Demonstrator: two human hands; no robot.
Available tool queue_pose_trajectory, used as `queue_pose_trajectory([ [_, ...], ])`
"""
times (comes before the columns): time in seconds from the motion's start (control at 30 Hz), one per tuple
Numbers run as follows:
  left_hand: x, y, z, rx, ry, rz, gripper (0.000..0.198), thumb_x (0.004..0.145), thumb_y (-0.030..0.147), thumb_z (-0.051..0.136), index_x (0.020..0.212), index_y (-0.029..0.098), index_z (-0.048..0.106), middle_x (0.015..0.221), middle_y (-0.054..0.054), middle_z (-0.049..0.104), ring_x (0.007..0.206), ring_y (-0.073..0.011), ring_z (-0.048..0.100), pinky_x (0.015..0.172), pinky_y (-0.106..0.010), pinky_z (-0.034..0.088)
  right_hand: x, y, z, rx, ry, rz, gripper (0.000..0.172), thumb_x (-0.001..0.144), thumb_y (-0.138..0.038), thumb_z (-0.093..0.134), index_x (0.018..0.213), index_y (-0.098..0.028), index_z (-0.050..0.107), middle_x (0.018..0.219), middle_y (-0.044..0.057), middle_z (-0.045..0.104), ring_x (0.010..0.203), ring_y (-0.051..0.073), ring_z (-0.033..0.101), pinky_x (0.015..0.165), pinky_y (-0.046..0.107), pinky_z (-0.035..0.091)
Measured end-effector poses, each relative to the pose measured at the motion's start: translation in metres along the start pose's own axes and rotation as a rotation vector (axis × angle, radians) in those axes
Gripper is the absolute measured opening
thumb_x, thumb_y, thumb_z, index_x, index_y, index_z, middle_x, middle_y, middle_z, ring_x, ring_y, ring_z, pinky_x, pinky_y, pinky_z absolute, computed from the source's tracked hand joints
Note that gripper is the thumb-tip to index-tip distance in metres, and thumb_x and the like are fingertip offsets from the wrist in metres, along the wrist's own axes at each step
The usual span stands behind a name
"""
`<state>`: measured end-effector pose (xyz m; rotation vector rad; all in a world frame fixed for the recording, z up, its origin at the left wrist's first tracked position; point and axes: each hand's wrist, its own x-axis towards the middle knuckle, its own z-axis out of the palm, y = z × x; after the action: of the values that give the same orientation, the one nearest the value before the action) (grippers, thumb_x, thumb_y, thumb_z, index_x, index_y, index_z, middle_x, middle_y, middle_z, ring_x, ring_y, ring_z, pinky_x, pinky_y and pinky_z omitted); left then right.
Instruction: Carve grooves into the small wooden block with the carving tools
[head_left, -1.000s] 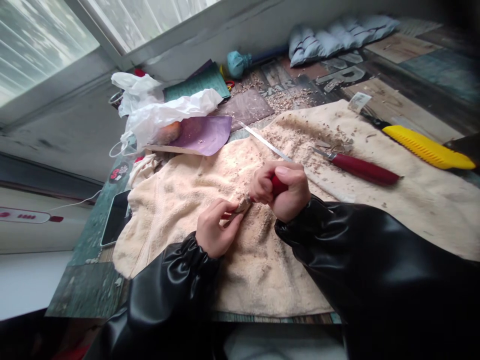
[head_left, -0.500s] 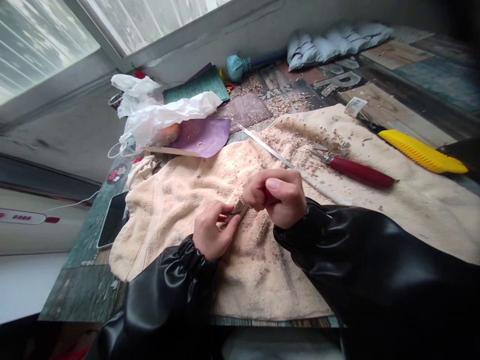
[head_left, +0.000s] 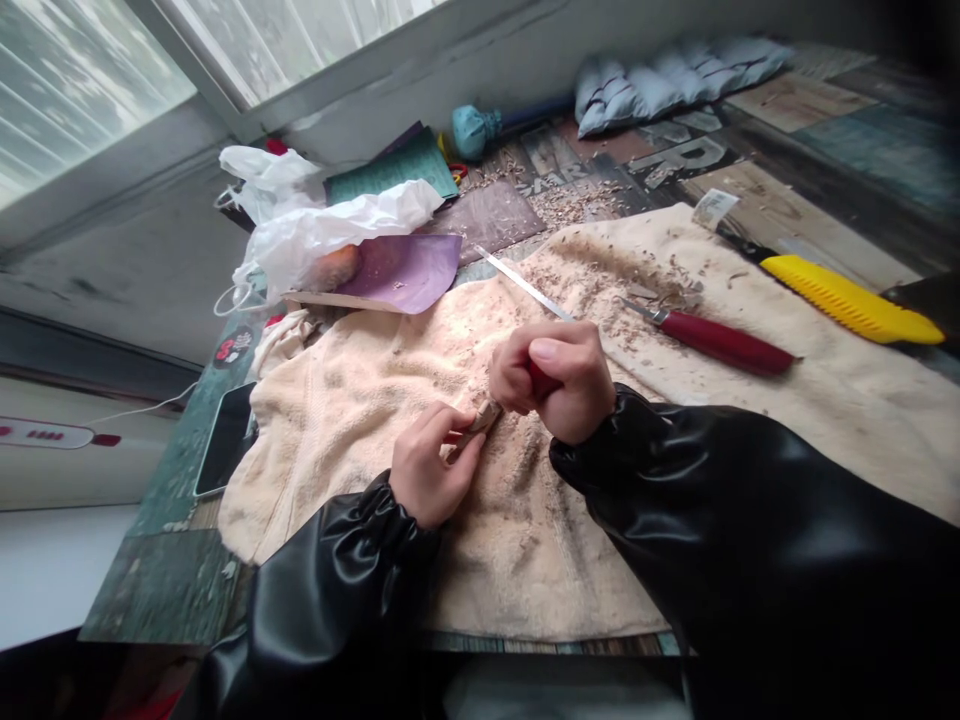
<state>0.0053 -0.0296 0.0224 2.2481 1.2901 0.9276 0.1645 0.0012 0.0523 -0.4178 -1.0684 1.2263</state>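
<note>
Over the middle of the towel (head_left: 525,540), the left hand (head_left: 427,465) is pinching a small wood piece (head_left: 480,420), steadying it for the cut. The right hand (head_left: 559,380) is clenching a red-handled knife (head_left: 541,380) against it, so shavings are falling on the towel. Since half a second ago, the right hand is sitting slightly farther up the towel.

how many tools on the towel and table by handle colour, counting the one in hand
red-handled knives: 2, one gripped in the right hand against the small wood piece held by the left hand, one lying on the towel
yellow-handled tool: 1
bare metal ruler: 1
total: 4
</note>
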Motion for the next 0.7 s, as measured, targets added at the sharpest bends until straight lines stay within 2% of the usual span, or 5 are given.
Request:
queue_pose_trajectory([
  [0.43, -0.001, 0.002, 0.0, -0.004, -0.017, 0.014, 0.005, 0.078, 0.012, 0.063, 0.082, 0.015, 0.063, 0.078, -0.003, 0.062, 0.067, -0.0109, 0.061, 0.061, -0.022, 0.06, 0.0, 0.006, -0.004, 0.045, 0.061, 0.032, 0.028, 0.072, -0.024, 0.045, 0.045, -0.02, 0.045, 0.036, -0.005, 0.036, 0.031, 0.008, 0.029, 0.033, 0.024, 0.021],
  [0.7, 0.001, -0.002, -0.001, -0.052, 0.016, -0.062, 0.005, 0.076, 0.017, 0.066, 0.079, 0.015, 0.062, 0.074, -0.002, 0.062, 0.062, -0.0109, 0.061, 0.053, -0.021, 0.059, -0.01, 0.014, -0.003, 0.059, 0.172, -0.038, 0.027, 0.071, -0.028, 0.046, 0.046, -0.021, 0.048, 0.036, -0.004, 0.038, 0.034, 0.01, 0.034, 0.037, 0.026, 0.026],
])
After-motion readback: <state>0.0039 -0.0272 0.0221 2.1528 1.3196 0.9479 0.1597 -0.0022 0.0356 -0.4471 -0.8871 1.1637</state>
